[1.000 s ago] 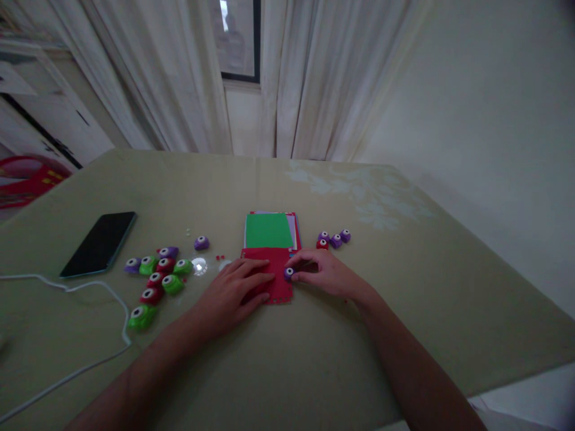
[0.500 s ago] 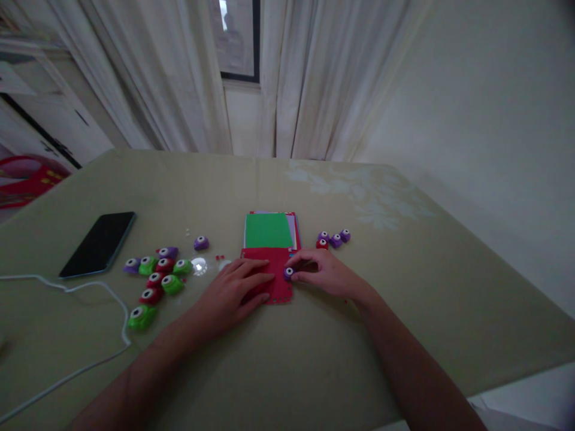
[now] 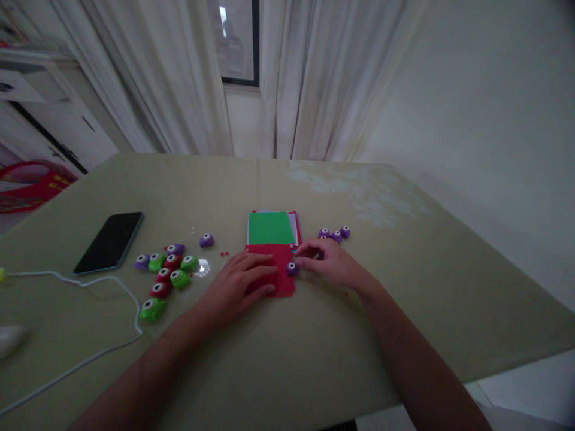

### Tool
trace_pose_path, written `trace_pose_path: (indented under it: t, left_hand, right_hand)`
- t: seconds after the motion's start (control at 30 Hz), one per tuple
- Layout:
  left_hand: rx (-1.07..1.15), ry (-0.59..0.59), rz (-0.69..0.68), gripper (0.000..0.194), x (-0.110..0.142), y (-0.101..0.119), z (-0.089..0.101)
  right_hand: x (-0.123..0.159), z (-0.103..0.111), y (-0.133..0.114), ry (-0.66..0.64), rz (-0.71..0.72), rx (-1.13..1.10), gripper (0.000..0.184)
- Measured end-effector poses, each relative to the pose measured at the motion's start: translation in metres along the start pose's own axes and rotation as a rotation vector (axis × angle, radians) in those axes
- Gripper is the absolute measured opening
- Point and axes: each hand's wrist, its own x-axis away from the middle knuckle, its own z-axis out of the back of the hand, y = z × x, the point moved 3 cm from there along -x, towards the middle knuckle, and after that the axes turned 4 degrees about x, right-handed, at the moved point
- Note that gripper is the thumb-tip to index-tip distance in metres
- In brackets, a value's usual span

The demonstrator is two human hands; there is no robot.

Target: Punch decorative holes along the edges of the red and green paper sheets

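A red paper sheet point(image 3: 282, 269) lies on the table point(image 3: 287, 359) in front of a stack of coloured sheets topped by a green one point(image 3: 270, 228). My left hand point(image 3: 238, 286) rests flat on the red sheet, fingers stretched out. My right hand point(image 3: 330, 266) is closed around a small purple punch point(image 3: 291, 269) at the sheet's right edge. Behind that hand sit three more small purple punches point(image 3: 335, 234).
A cluster of green, red and purple punches point(image 3: 167, 275) lies to the left, with a single purple one point(image 3: 206, 240) apart. A black phone point(image 3: 109, 242) and a white cable point(image 3: 90, 287) lie further left. A small white object point(image 3: 9, 339) sits at the left edge.
The view has shifted slightly. Both hands stay on the red sheet and the purple punch, with the right hand's fingers drawn a little closer over the punch.
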Motion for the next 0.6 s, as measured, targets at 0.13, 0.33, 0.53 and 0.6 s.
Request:
trace_pose_path:
  t: [0.13,0.33,0.53,0.6]
  left_hand:
    - [-0.025,0.011,-0.042,0.026,-0.001,0.001,0.0]
    - [-0.016,0.039,-0.064,0.028,-0.002,-0.001,0.0]
    - [-0.011,0.02,-0.074,0.029,-0.002,-0.001,-0.002]
    - [-0.015,0.009,-0.064,0.03,-0.002,-0.001,-0.002]
  right_hand:
    - [-0.002,0.003,0.0,-0.058,-0.082,-0.031,0.03]
    - [-0.012,0.006,-0.009,-0.205,-0.228,0.05,0.029]
    - [-0.029,0.009,-0.022,-0.284,-0.341,0.259,0.029]
    - [-0.032,0.01,-0.025,-0.296,-0.352,0.283,0.029]
